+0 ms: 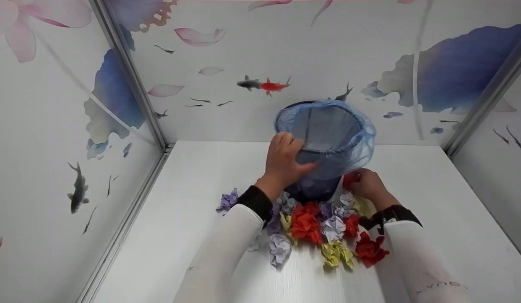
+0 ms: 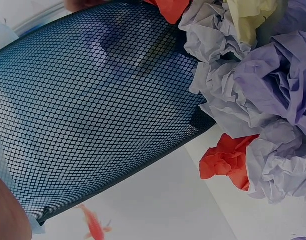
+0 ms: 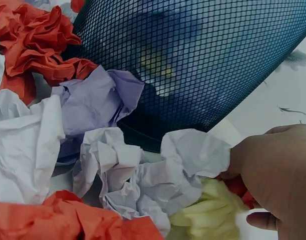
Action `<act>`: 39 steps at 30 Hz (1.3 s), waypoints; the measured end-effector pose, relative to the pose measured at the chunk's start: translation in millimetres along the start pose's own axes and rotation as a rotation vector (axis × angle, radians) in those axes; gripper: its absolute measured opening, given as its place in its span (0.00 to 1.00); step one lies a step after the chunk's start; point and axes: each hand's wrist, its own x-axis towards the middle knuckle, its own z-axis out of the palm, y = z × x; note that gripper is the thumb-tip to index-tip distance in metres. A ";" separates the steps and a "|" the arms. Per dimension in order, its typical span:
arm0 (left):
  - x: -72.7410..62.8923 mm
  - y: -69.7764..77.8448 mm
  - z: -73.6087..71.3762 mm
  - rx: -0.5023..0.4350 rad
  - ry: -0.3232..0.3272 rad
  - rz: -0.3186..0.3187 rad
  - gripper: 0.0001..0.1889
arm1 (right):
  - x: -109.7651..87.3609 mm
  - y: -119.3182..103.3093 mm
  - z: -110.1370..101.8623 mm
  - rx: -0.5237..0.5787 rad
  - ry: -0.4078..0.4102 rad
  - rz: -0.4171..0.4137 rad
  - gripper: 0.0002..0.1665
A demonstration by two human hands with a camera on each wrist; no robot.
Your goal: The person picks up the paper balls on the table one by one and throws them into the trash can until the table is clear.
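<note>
A dark mesh wastebasket stands near the back wall, lined with a thin blue plastic bag that folds over its rim. My left hand grips the rim and bag at the near left. Low on the basket's right side, my right hand pinches a red crumpled paper ball, mostly hidden by the fingers in the right wrist view. Yellow, white and purple shapes show dimly through the mesh. Right beside that hand lie a white paper ball and a yellow one.
Several more crumpled balls lie before the basket, among them a large red one, a white one, a yellow one and a red one. A purple ball sits farther left. Printed panels enclose the white table.
</note>
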 end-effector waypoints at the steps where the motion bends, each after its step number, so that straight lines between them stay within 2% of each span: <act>1: -0.1 0.1 -0.2 -0.003 -0.005 -0.003 0.31 | -1.0 -0.4 -2.0 0.003 0.002 -0.001 0.22; 6: -0.4 0.4 -0.6 -0.014 -0.027 -0.016 0.30 | -8.5 -3.8 -13.0 0.002 0.026 -0.032 0.22; 10: -0.3 0.5 -0.3 -0.013 -0.032 -0.022 0.30 | -17.7 -6.2 -22.1 -0.001 0.015 -0.033 0.23; 15: -0.5 0.8 1.3 -0.011 -0.021 -0.017 0.31 | -33.8 -7.6 -37.1 -0.007 0.025 -0.052 0.23; 19: -1.2 1.9 1.1 -0.011 -0.026 -0.020 0.31 | -51.5 -10.5 -51.2 -0.019 0.049 -0.084 0.18; 24: -0.2 2.3 0.4 -0.001 -0.032 -0.026 0.31 | -75.9 -19.2 -72.7 -0.037 0.076 -0.121 0.12; 31: 0.5 2.2 -1.0 0.008 -0.032 -0.021 0.31 | -103.0 -30.0 -104.7 -0.077 0.120 -0.142 0.11; 36: 0.3 2.1 -1.0 0.001 -0.033 -0.022 0.32 | -112.0 -43.6 -130.1 -0.095 0.163 -0.167 0.11; 39: 0.5 1.6 -0.7 0.000 -0.032 -0.020 0.32 | -113.6 -56.4 -146.2 -0.102 0.216 -0.213 0.09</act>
